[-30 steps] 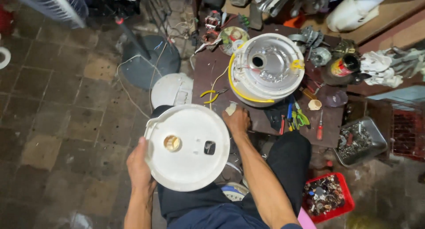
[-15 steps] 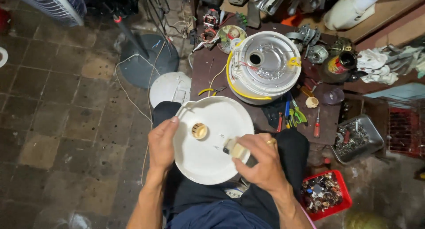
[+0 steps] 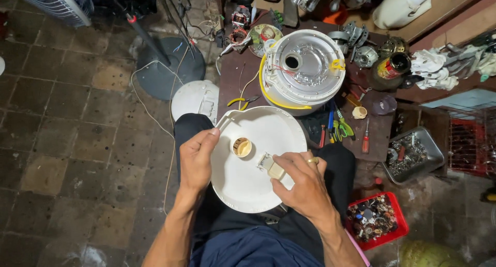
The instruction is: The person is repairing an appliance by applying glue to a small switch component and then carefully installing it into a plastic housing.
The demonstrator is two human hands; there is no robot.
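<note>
— What's the person got there?

— A round white lid (image 3: 243, 179), lying flat across the lap, inner side up. The left hand (image 3: 197, 161) curls over its left edge, thumb on top, the grip clamped on the rim.

— And the other hand?

— The right hand (image 3: 305, 187) rests on the lid's right part. Its grip is closed on a small beige block (image 3: 275, 170), which sits against the lid next to a little metal bracket. There's a ring on one finger.

— Anything in the middle of the lid?

— A short round socket (image 3: 242, 147), tan inside, just left of the block.

— What's beyond the knees?

— A dark surface (image 3: 235, 81) crowded with parts. Nearest is a round white appliance body (image 3: 305, 71) with a shiny metal top and a yellow wire looping around its side. Screwdrivers and green-handled cutters (image 3: 342, 127) lie just right of it.

— And on the floor?

— A grey fan base (image 3: 168, 65) on the tiles, a second white cover (image 3: 196, 99) by the left knee, a red tray (image 3: 377, 220) of small bits and a metal tray (image 3: 413, 156) to the right.
</note>
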